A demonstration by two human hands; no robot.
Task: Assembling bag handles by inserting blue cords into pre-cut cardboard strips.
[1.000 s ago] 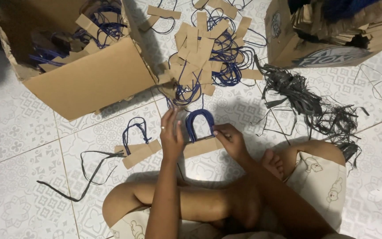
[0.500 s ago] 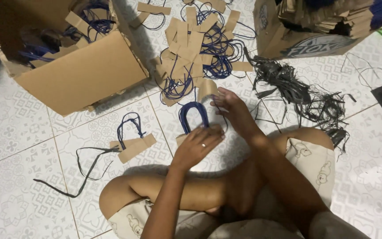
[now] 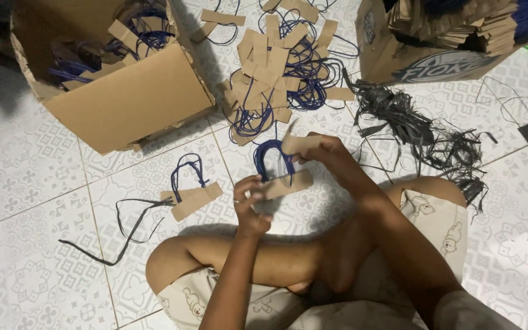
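While the lower brown cardboard strip [image 3: 285, 184] with its blue cord loop [image 3: 270, 157] is being pinched by the left hand [image 3: 249, 201] above the tiled floor [image 3: 32, 256], a second brown cardboard strip [image 3: 297, 143] is being gripped by the right hand [image 3: 328, 156], seemingly for alignment.

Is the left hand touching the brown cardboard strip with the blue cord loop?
Touching. The head view shows the left hand pinching the brown cardboard strip at its end.

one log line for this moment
left hand: holds cardboard strip | right hand: holds second strip | blue cord loop: between strips
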